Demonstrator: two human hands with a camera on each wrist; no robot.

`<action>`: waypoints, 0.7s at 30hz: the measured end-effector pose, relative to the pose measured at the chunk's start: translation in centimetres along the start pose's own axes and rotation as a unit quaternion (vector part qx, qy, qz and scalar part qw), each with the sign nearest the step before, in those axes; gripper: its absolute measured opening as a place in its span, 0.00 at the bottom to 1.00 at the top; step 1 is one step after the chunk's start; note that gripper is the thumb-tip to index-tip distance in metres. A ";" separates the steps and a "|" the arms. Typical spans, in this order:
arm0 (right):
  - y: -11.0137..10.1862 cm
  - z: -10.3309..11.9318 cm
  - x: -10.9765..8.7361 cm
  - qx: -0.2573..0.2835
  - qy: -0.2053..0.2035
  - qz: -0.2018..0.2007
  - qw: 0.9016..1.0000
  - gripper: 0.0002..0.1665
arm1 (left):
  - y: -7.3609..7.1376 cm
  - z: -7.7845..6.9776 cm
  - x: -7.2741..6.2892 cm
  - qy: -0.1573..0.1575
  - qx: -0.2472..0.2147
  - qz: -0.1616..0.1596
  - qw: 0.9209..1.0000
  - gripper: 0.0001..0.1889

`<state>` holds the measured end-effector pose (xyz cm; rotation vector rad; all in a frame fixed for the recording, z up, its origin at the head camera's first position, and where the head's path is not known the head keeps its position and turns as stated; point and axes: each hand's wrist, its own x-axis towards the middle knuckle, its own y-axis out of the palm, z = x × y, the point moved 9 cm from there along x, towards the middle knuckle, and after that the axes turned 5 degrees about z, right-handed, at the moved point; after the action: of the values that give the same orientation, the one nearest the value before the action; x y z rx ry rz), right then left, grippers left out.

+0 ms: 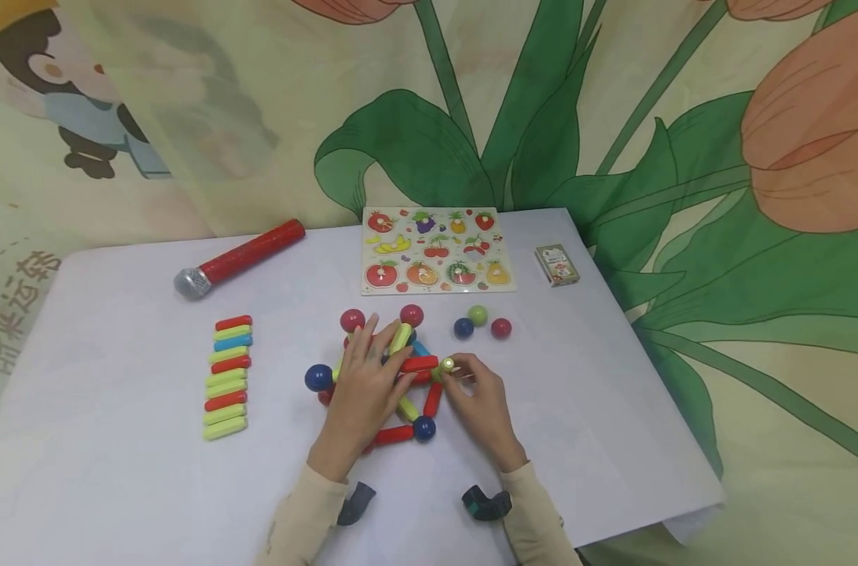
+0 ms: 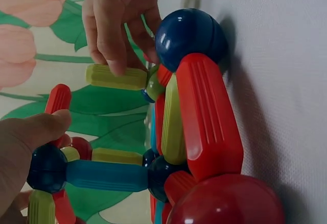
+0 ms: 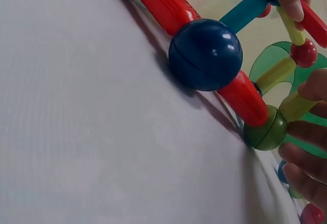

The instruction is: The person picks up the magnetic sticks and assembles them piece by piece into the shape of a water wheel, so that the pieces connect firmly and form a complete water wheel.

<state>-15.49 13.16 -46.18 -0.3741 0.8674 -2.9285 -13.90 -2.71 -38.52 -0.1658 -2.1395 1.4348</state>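
A magnetic ball-and-rod structure [image 1: 395, 435] of red, blue and yellow-green pieces stands on the table. My left hand [image 1: 364, 385] reaches over its top and holds it; in the left wrist view, the thumb lies on a red rod [image 2: 59, 99] beside a dark blue ball [image 2: 47, 168]. My right hand [image 1: 482, 401] pinches a yellow-green rod [image 2: 116, 77] between thumb and fingers. That rod stands upright, its lower end against a green ball [image 3: 265, 132] at the structure's right corner. Part of the structure is hidden beneath my left hand.
Several loose rods [image 1: 229, 367] lie in a column at left. Blue, green and red balls [image 1: 501, 328] sit right of the structure. Behind are a red microphone-shaped object [image 1: 254, 253], a fruit puzzle board [image 1: 438, 251] and a small box [image 1: 557, 265].
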 end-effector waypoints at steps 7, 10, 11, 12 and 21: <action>-2.8 -1.6 0.7 -0.033 0.028 -0.081 0.996 0.21 | 0.1 0.3 0.0 -0.008 0.003 -0.004 1.000 0.21; -4.2 -3.7 2.0 -0.097 0.088 -0.092 0.987 0.25 | 0.1 0.4 0.0 -0.015 -0.004 -0.007 1.000 0.22; -4.4 -4.4 2.4 -0.117 0.110 -0.083 0.984 0.26 | 0.1 0.4 0.0 -0.016 -0.006 -0.006 1.000 0.22; -4.6 -5.1 2.7 -0.134 0.128 -0.071 0.980 0.27 | 0.1 0.4 0.0 -0.018 -0.009 -0.005 1.000 0.22; -4.8 -5.1 2.5 -0.117 0.130 -0.051 0.983 0.22 | 0.0 0.5 -0.1 -0.020 -0.013 -0.008 1.000 0.22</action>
<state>-19.09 19.50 -47.18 -0.0449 1.2694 -3.0219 -14.11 -3.10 -38.71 -0.1292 -2.1871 1.4133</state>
